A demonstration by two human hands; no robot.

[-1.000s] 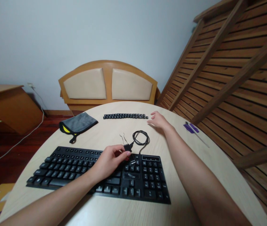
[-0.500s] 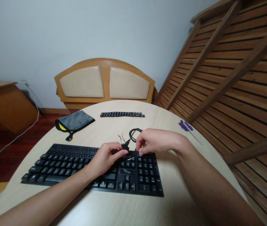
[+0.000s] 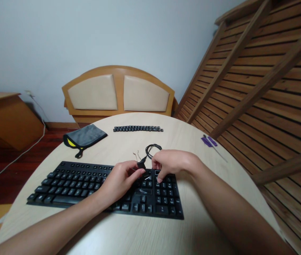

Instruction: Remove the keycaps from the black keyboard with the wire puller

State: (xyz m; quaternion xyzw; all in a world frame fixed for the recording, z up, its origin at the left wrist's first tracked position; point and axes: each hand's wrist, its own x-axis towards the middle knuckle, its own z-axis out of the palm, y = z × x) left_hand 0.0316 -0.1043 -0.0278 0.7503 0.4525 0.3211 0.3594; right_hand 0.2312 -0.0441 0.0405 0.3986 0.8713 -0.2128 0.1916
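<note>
One wire-pronged tool pinched in left hand; right hand curled over keyboard, grip unclear.

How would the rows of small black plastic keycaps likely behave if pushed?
The small black plastic keycaps would probably scatter, being apparently separate pieces. They look light, being tiny, and seem likelier to slide than roll, given their blocky shapes.
</note>
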